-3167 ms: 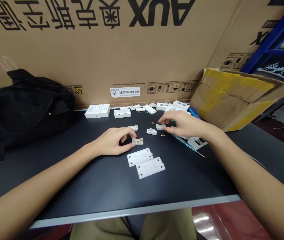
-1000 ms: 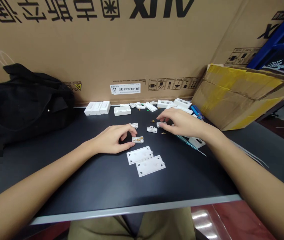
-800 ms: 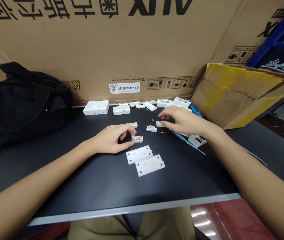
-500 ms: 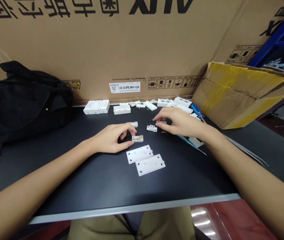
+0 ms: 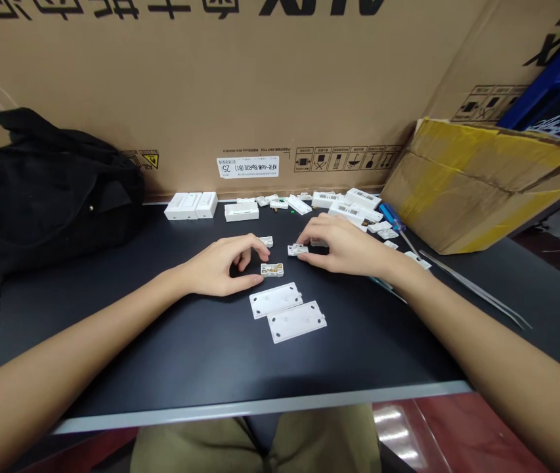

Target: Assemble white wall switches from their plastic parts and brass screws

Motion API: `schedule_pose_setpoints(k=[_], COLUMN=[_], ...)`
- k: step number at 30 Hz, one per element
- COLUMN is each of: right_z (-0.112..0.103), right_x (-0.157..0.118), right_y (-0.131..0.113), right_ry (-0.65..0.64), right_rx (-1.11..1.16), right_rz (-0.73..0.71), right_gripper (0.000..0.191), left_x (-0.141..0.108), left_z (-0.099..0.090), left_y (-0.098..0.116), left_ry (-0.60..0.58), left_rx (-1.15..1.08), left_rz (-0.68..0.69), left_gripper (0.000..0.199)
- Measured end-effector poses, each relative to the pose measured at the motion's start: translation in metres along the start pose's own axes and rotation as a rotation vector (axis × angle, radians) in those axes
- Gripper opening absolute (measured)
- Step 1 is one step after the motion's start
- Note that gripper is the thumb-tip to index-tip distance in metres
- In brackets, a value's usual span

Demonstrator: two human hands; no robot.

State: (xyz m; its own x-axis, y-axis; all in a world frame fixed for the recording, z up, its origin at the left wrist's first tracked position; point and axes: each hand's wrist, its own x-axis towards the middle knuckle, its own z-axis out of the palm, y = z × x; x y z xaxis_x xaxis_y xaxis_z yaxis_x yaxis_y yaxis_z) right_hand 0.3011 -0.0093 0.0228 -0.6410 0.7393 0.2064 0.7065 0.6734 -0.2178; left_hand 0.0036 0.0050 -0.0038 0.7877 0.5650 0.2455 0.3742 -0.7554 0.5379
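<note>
Pinching a white piece [image 5: 297, 251], prob light, stiff, safest by its edges, the right hand [image 5: 343, 244] is sitting well behind the bench's [image 5: 201, 358] front edge, left hand [image 5: 218, 268] loosely spread.

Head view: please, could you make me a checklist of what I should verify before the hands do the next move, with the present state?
1. White part with brass-coloured pieces on the table, brass showing: ok.
2. Left hand firm on it: cannot tell; the fingertips are at its left end.
3. Small white part firm in the right hand: cannot tell; the fingertips are at it.
4. Two flat white plates away from the fingers: ok.
5. Thin blue tool fully visible: not ok; the right arm hides some of it.
</note>
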Motion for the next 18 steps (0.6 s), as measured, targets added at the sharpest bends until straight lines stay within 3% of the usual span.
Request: schedule_pose_setpoints(k=[5,11,14,18], right_z=[-0.004,0.0,0.0,-0.003], right_x=[0.001,0.002,0.002,0.003], right_y=[-0.023,-0.049,-0.052,-0.049], right_ry=[0.071,0.177,0.149,0.05], right_rx=[0.222,0.338,0.477,0.845], right_rz=[0.001,-0.079,-0.032,0.103], right_gripper=[0.019,0.014,0.017,0.023], left_x=[0.004,0.006,0.006,0.005], left_z=[0.001,0.007,0.009,0.009], left_y=[0.004,0.017,0.022,0.026], left_ry=[0.135,0.176,0.251,0.374], left_rx=[-0.205,-0.306,-0.283,-0.209], left_rz=[-0.044,-0.033,0.024,0.126], left_gripper=[0.032,0.036,0.027,0.023])
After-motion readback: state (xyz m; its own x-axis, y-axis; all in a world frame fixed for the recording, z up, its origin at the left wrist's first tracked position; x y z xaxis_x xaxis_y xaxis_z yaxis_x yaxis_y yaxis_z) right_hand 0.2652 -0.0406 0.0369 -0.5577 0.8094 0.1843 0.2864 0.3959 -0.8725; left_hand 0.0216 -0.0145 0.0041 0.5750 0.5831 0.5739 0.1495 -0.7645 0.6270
